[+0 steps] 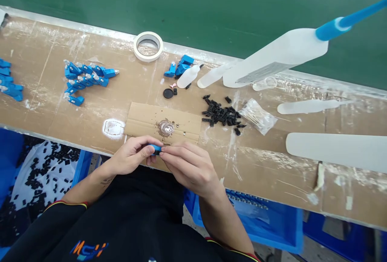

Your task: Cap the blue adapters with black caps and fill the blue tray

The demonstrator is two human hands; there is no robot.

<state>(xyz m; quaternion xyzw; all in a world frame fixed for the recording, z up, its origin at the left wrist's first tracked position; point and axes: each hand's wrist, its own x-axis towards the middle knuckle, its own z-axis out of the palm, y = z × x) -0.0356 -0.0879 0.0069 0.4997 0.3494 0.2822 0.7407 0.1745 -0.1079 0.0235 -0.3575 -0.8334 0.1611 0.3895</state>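
Close to my body, over the table's front edge, my left hand pinches a small blue plastic part between thumb and fingers. The fingertips of my right hand meet it from the other side, at a dark piece on its end; fingers hide most of that spot. Just beyond my hands lies a cardboard sheet with a puddle of clear liquid on it. Off to the right of the sheet is a pile of small black parts.
Blue parts with white tips sit in rows at left. A tape roll, squeeze bottles, a large white bottle and a bag of cotton swabs lie about. Blue crates stand below the table edge.
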